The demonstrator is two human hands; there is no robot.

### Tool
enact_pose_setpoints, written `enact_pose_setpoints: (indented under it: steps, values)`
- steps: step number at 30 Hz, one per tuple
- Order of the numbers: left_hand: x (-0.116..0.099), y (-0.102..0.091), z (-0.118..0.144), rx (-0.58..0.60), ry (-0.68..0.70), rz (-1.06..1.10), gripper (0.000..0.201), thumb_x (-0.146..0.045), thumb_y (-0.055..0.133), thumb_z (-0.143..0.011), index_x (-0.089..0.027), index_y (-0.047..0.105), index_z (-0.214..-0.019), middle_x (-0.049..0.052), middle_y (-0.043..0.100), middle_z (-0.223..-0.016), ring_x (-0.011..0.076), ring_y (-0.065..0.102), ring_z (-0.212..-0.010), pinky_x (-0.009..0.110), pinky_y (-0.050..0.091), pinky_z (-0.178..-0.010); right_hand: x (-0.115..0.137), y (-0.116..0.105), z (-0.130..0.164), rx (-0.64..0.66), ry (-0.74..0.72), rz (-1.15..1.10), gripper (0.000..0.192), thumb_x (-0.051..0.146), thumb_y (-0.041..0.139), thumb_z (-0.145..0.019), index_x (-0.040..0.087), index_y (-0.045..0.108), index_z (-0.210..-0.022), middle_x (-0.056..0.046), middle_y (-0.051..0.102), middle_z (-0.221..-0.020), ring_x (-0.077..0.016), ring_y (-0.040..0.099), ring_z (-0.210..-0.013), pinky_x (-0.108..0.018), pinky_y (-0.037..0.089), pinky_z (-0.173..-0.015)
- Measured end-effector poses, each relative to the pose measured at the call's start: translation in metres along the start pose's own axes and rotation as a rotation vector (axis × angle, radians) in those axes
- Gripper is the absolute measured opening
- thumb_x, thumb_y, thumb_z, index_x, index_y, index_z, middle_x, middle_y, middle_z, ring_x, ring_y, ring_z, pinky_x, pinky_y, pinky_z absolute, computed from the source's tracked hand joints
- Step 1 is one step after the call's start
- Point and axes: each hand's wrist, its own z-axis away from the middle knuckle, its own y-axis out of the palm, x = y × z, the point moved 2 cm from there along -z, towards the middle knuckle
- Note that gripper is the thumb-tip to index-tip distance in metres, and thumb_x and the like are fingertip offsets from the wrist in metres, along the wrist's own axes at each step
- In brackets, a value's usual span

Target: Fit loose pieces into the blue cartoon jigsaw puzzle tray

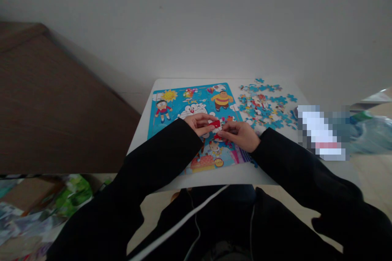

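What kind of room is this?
Probably a room at home: a small white table against a plain wall, a cartoon jigsaw board with loose pieces, and a wooden bed or cabinet beside it.

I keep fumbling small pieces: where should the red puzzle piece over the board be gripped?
Probably by its two short ends, as now: left hand fingertips at its left end, right hand at its right. The red puzzle piece looks thin and flat, so edge pinches suit it.
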Motion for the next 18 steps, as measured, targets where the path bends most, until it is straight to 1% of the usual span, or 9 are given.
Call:
enact_pose_setpoints:
  steps: [3,7,11,14,16,18]
  values:
    - [0.0023,-0.0008,-0.0013,0.003,0.021,-0.001,0.04,-0.033,0.073,-0.063,-0.015,0.062,-0.096,0.001,0.064,-0.07,0.0108,0.059,-0.066,0.024,0.046,-0.066,0.0001,0.0019,0.0002,0.007,0.068,-0.137,0.033,0.05,0.064,-0.068,0.019,0.053,-0.071,-0.001,0.063,-0.062,-0.0134,0.062,-0.056,-0.025,0.048,-0.052]
    - [0.0027,-0.0013,-0.0006,-0.001,0.013,-0.017,0.04,-0.034,0.072,-0.064,-0.015,0.062,-0.098,0.001,0.064,-0.069,0.0101,0.059,-0.064,0.022,0.045,-0.064,0.0036,-0.0003,0.001,-0.028,0.112,-0.173,0.035,0.049,0.066,-0.067,0.019,0.052,-0.077,0.0,0.063,-0.061,-0.0115,0.059,-0.049,-0.022,0.045,-0.044]
    - [0.0022,-0.0008,-0.002,-0.041,0.016,-0.043,0.04,-0.035,0.073,-0.063,-0.015,0.063,-0.096,0.004,0.066,-0.075,0.0114,0.06,-0.069,0.024,0.047,-0.069,0.0047,-0.0029,0.0015,-0.062,0.062,-0.147,0.035,0.045,0.07,-0.063,0.017,0.057,-0.079,0.001,0.061,-0.063,-0.0095,0.057,-0.049,-0.022,0.046,-0.045]
    - [0.0024,0.0003,-0.0058,-0.077,-0.001,0.009,0.039,-0.026,0.077,-0.054,-0.015,0.065,-0.088,0.005,0.068,-0.081,0.0118,0.061,-0.07,0.025,0.048,-0.073,0.0029,-0.0022,0.0017,-0.041,0.037,-0.128,0.035,0.043,0.072,-0.062,0.016,0.06,-0.08,0.001,0.06,-0.063,-0.0097,0.057,-0.05,-0.022,0.047,-0.046]
    - [0.0019,0.001,-0.0078,-0.089,-0.032,0.022,0.036,-0.019,0.078,-0.05,-0.015,0.065,-0.084,0.003,0.067,-0.077,0.0103,0.06,-0.065,0.024,0.049,-0.07,0.0023,-0.0024,0.0014,-0.048,0.021,-0.12,0.033,0.041,0.073,-0.061,0.016,0.061,-0.079,0.0,0.061,-0.064,-0.0104,0.058,-0.052,-0.024,0.049,-0.048]
    - [0.0007,0.0007,-0.0078,-0.106,-0.054,-0.013,0.034,-0.015,0.077,-0.05,-0.016,0.065,-0.083,0.001,0.066,-0.071,0.0073,0.056,-0.057,0.021,0.048,-0.064,0.0028,-0.0037,0.0007,-0.081,-0.005,-0.127,0.032,0.039,0.074,-0.06,0.017,0.061,-0.078,-0.001,0.063,-0.067,-0.0113,0.059,-0.056,-0.026,0.051,-0.054]
